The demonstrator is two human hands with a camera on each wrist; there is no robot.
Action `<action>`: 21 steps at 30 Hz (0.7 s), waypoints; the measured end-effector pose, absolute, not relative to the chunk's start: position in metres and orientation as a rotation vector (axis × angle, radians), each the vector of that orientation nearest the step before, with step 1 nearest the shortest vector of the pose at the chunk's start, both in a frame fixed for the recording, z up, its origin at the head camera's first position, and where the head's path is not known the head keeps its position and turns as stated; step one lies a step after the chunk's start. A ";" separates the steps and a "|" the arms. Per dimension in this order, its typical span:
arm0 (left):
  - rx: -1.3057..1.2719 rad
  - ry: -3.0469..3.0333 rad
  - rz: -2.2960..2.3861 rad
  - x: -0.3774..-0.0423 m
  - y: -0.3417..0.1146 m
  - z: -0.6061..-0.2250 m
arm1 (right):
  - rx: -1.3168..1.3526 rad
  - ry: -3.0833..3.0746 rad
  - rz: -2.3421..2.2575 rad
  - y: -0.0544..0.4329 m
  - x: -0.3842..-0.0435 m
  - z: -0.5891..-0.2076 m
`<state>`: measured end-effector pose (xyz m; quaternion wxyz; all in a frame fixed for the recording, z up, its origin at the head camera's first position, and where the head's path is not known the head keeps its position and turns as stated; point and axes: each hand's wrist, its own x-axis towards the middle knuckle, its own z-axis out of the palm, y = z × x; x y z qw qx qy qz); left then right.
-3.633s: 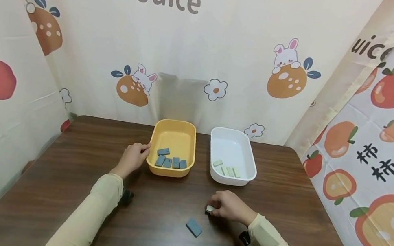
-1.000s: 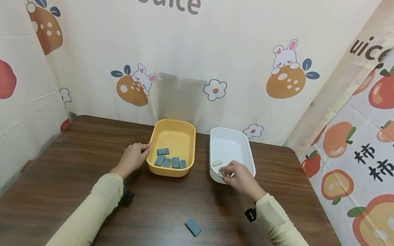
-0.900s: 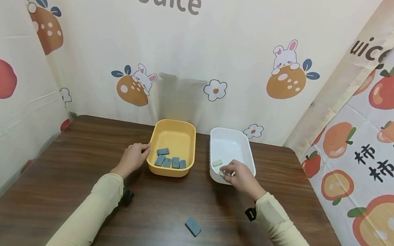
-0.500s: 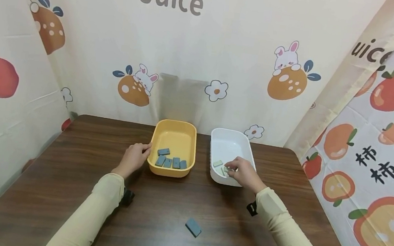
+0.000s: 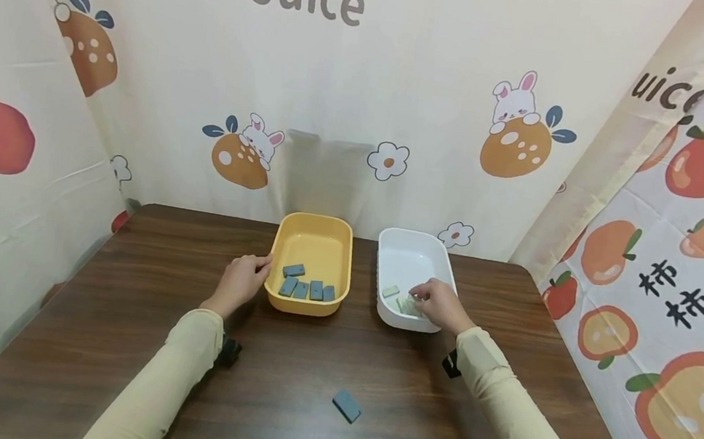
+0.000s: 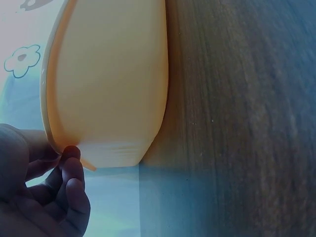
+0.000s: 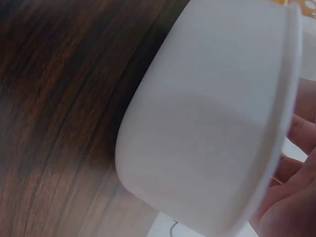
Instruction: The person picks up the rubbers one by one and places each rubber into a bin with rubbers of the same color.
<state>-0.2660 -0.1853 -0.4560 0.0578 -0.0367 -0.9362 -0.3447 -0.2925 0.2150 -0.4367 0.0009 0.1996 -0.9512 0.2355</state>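
My left hand (image 5: 242,281) pinches the left rim of the yellow tray (image 5: 307,307); the left wrist view shows thumb and fingers at that rim. Inside the tray lie several small blue-grey rectangular blocks (image 5: 316,290). My right hand (image 5: 440,304) reaches over the front right rim of the white tray (image 5: 405,321), fingers bent down by several pale green blocks (image 5: 406,305). Whether the fingertips hold one of these cannot be made out, as the rim hides them in the right wrist view. One pale green block (image 5: 391,292) lies apart at the left.
A single blue-grey block (image 5: 347,405) lies on the dark wooden table (image 5: 275,415), in front of the trays. Behind the table hangs a fruit-printed curtain (image 5: 355,88), with more printed cloth at both sides.
My right hand picked up a pale green block from the table and carried it into the white tray. Over the last second it shifted slightly right there. The left hand stayed at the yellow rim.
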 end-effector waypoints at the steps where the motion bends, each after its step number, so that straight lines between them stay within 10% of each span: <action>1: -0.111 -2.840 -1.044 -0.266 -0.185 -0.456 | 0.618 -2.993 0.740 0.215 -0.295 -0.438; 21: -0.106 -2.838 -1.021 -0.266 -0.184 -0.457 | 0.533 -3.023 0.560 0.214 -0.323 -0.452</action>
